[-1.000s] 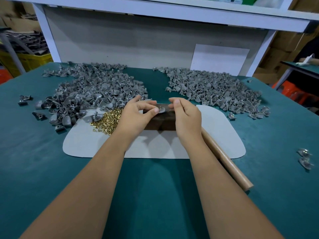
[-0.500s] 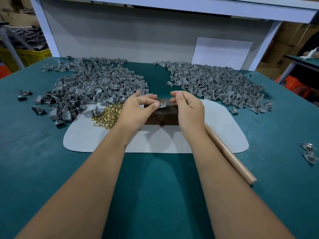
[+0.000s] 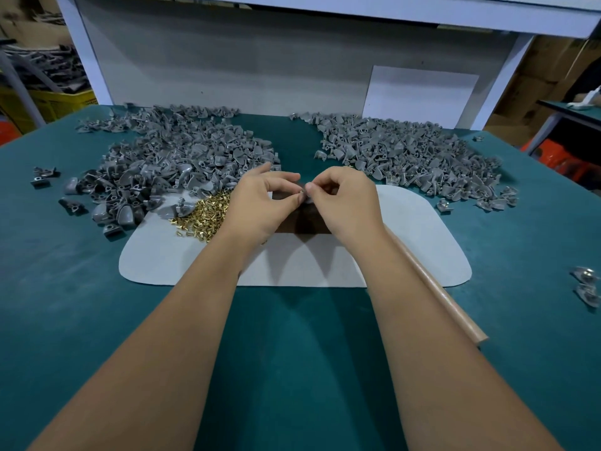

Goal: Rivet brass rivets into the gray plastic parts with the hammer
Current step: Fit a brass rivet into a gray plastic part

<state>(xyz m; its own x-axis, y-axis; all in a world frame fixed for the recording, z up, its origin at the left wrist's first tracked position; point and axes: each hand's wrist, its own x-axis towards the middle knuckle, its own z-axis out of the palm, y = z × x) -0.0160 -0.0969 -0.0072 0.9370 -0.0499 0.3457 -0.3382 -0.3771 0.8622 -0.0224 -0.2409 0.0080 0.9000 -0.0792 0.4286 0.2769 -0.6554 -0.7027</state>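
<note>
Both hands meet over a dark block (image 3: 302,222) at the centre of a pale mat (image 3: 422,242) on the green tabletop (image 3: 292,353). The left hand (image 3: 260,206) and the right hand (image 3: 348,203) each pinch, at thumb and forefinger, one small gray part (image 3: 305,198) held between them; whether a rivet is already seated in it cannot be told. The loose brass rivets (image 3: 205,216) lie in a heap on the mat just beside the left hand. Two piles of gray parts (image 3: 182,164) sit behind, one on each side. The hammer handle (image 3: 435,294) lies untouched under the right forearm.

Risk, as judged: the part is tiny and held by fingertips alone, so a rivet entered crooked could slip out or drop among the heap. A forearm shift could roll the handle.
</note>
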